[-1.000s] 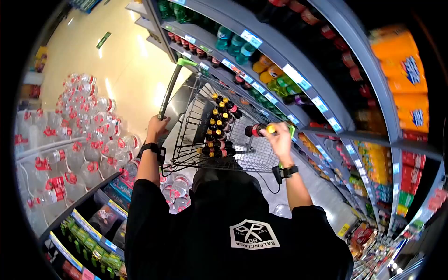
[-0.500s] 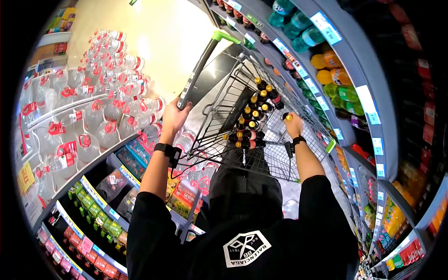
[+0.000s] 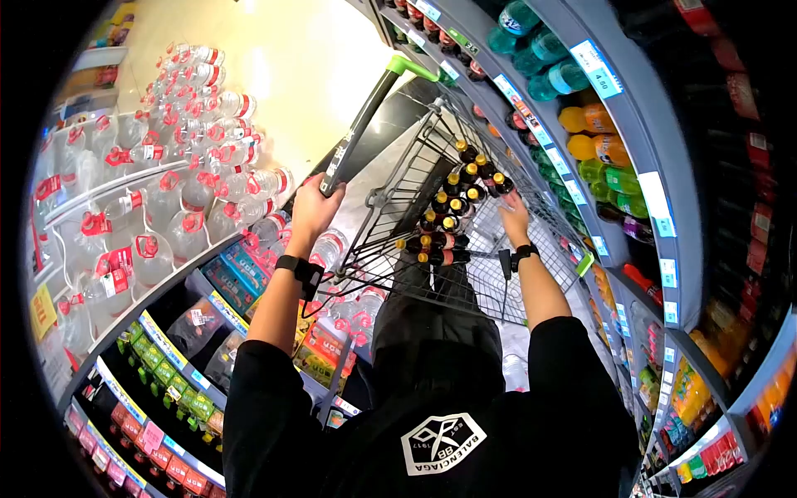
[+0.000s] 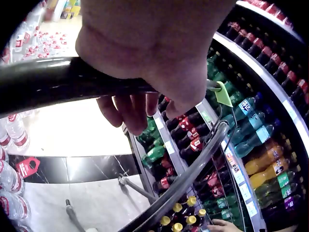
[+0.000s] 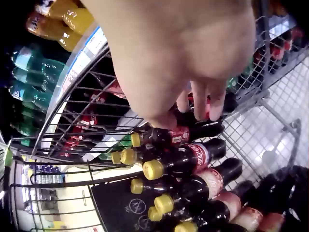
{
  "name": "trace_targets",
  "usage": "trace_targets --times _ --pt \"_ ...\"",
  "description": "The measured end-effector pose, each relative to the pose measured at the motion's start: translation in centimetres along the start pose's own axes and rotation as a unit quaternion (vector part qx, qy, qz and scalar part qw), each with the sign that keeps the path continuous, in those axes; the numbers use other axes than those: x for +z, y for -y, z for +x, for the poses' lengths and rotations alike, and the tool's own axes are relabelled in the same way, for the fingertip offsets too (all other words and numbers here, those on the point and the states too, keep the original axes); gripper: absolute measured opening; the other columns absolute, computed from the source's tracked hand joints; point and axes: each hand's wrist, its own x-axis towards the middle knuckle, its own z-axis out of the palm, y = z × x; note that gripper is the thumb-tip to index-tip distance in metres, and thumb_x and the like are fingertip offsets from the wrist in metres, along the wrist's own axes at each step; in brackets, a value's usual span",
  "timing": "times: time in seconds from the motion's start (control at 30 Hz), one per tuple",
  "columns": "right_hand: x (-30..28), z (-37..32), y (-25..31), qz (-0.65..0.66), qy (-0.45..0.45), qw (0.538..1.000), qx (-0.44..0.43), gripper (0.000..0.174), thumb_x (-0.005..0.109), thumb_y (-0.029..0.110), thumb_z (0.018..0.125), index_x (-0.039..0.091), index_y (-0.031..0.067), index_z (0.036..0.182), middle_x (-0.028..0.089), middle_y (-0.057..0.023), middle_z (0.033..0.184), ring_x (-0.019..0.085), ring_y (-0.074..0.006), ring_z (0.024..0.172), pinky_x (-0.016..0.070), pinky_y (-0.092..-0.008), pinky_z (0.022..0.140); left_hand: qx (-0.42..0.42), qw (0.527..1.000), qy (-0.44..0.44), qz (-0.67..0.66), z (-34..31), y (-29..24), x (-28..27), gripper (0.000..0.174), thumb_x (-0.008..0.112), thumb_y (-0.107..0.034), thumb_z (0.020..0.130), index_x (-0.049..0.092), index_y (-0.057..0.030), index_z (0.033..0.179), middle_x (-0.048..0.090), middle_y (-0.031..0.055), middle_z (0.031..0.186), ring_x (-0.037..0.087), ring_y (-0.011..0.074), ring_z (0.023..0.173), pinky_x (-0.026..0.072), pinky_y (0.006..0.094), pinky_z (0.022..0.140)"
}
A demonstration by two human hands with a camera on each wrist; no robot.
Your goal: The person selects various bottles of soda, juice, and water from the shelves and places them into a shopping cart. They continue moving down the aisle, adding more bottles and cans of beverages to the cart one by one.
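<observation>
My left hand (image 3: 313, 209) grips the cart's dark handle (image 4: 58, 82), its fingertips showing below the bar in the left wrist view. My right hand (image 3: 515, 217) reaches down inside the wire shopping cart (image 3: 548, 290), its fingers fairly straight. In the right wrist view those fingers (image 5: 216, 104) hang in front of dark bottles with the thumb apart, right at a cola bottle (image 5: 178, 135) with a yellow cap and red label. Several more yellow-capped cola bottles (image 3: 448, 241) lie grouped in the cart, caps toward its left side.
Shelves of soft drinks, with teal bottles (image 3: 558, 75) and orange ones (image 3: 594, 133), line the right side close to the cart. Large clear bottles with red labels (image 3: 195, 195) stand packed at left. Below them is a rack of small green packages (image 3: 178, 386).
The view has swung, and my right hand brought a cola bottle from the cart's right side in among the others. Its fingers have loosened from the bottle; my left hand keeps its grip.
</observation>
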Motion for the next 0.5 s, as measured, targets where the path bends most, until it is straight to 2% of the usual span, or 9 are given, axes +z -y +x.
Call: trace_targets --times 0.03,0.1,0.13,0.17,0.2,0.27,0.4,0.43,0.5 --pt "-0.6 -0.8 0.2 -0.016 0.035 0.999 0.006 0.06 0.07 0.008 0.087 0.054 0.0015 0.144 0.07 -0.0135 0.12 0.067 -0.0231 0.108 0.0525 -0.0348 0.094 0.004 1.0 0.001 -0.005 0.0 -0.1 -0.1 0.037 0.071 -0.037 0.087 0.072 -0.002 0.099 0.07 0.0249 0.08 0.07 0.043 0.079 0.0539 0.0487 0.074" --pt "-1.7 -3.5 0.8 0.031 0.069 0.993 0.093 0.04 0.067 0.009 0.091 0.062 0.0026 0.13 0.07 -0.0033 0.097 0.063 -0.0108 0.077 0.0497 -0.0267 0.061 -0.008 1.0 0.018 0.02 0.0 -0.5 -0.4 0.037 0.07 -0.037 0.087 0.071 -0.0022 0.099 0.069 0.025 0.08 0.069 0.0443 0.079 0.0532 0.05 0.074" --pt "-2.5 -5.3 1.2 0.021 0.09 0.994 0.064 0.039 0.065 0.009 0.092 0.059 0.0033 0.131 0.069 -0.0029 0.095 0.063 -0.01 0.077 0.0482 -0.0271 0.057 -0.005 1.0 0.021 0.006 0.3 0.0 -0.1 0.036 0.07 -0.036 0.087 0.071 -0.0025 0.098 0.069 0.0245 0.079 0.069 0.0438 0.079 0.0529 0.0498 0.073" --pt "-3.7 -6.0 -2.1 -0.055 0.119 0.991 0.011 0.039 0.065 0.009 0.093 0.059 0.003 0.131 0.07 -0.0045 0.096 0.064 -0.0109 0.075 0.0488 -0.0274 0.058 0.004 1.0 0.021 -0.001 0.4 0.0 -0.1 0.036 0.07 -0.036 0.087 0.071 -0.0025 0.098 0.069 0.0245 0.079 0.069 0.0438 0.079 0.0529 0.0498 0.073" --pt "-4.6 -8.7 0.0 -0.019 0.125 0.99 0.067 0.038 0.065 0.009 0.093 0.061 0.0023 0.131 0.071 -0.0071 0.1 0.066 -0.0122 0.077 0.051 -0.0266 0.062 -0.004 1.0 0.019 -0.003 0.2 0.0 0.0 0.035 0.07 -0.036 0.087 0.071 -0.0025 0.097 0.069 0.0244 0.078 0.069 0.0437 0.079 0.0527 0.0498 0.073" --pt "-7.0 -13.8 1.5 -0.082 0.12 0.988 0.057 0.04 0.067 0.009 0.093 0.062 0.001 0.132 0.072 -0.0077 0.101 0.067 -0.0132 0.078 0.0523 -0.0263 0.065 0.006 1.0 0.01 -0.007 -0.2 -0.7 -0.5 0.035 0.07 -0.036 0.087 0.07 -0.0023 0.096 0.069 0.0244 0.078 0.069 0.0437 0.079 0.0521 0.0498 0.072" --pt "-11.8 -23.2 -0.4 -0.156 0.035 0.987 0.034 0.039 0.069 0.012 0.091 0.064 -0.0003 0.128 0.072 -0.0103 0.095 0.067 -0.0156 0.08 0.0532 -0.0288 0.071 0.027 0.999 0.015 -0.014 0.0 0.0 -0.3 0.038 0.07 -0.039 0.087 0.071 -0.0021 0.097 0.07 0.0244 0.079 0.069 0.0444 0.08 0.0533 0.05 0.073" --pt "-12.9 -25.0 -3.1 -0.114 0.024 0.987 0.108 0.039 0.069 0.014 0.091 0.064 0.0005 0.127 0.072 -0.0108 0.093 0.068 -0.017 0.08 0.0538 -0.0303 0.07 0.037 0.999 0.019 -0.007 0.2 0.2 -0.3 0.039 0.07 -0.038 0.087 0.071 -0.0005 0.098 0.071 0.0253 0.082 0.07 0.0438 0.082 0.0536 0.0492 0.075" --pt "-14.1 -30.2 -2.6 -0.071 -0.014 0.988 0.134 0.034 0.068 0.015 0.091 0.066 0.0015 0.122 0.072 -0.0108 0.094 0.069 -0.0175 0.078 0.0534 -0.0305 0.065 0.036 0.998 0.044 -0.04 1.0 1.8 0.6 0.039 0.069 -0.036 0.088 0.07 0.002 0.096 0.071 0.0262 0.083 0.07 0.0431 0.083 0.0537 0.0485 0.076"
